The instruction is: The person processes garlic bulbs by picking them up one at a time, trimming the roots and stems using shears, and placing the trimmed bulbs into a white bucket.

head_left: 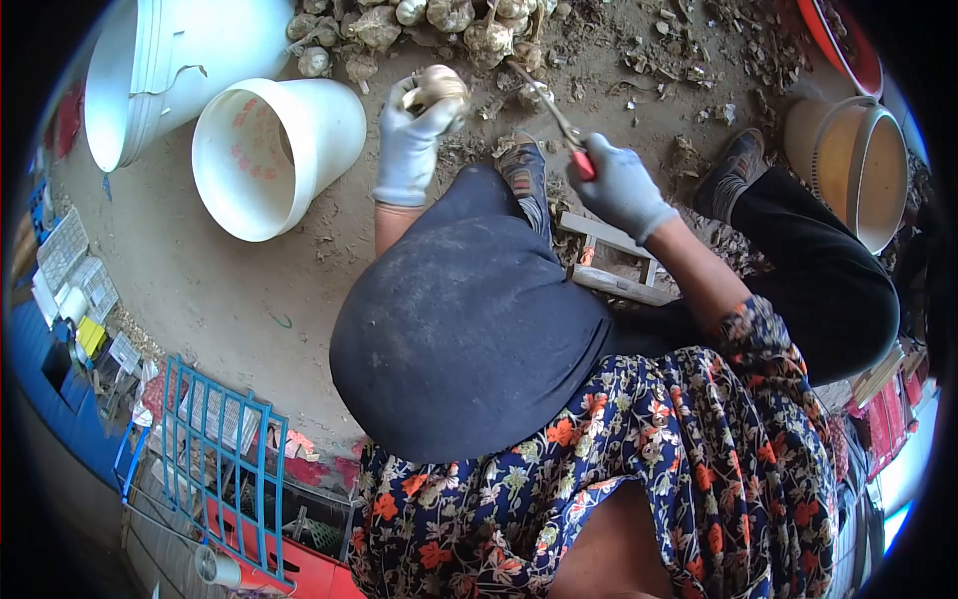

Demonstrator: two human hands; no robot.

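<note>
Red-handled shears (562, 122) sit gripped in the right hand (621, 186) while the left hand (409, 138) clasps garlic (440, 88).

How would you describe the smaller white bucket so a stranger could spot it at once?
On the brown dirt floor, find the pale-gloved left hand, holding a pale garlic bulb. Just left of it, a white plastic bucket lies on its side. Faded red marks show inside its round mouth; none show on the larger pale bucket beside it.
</note>
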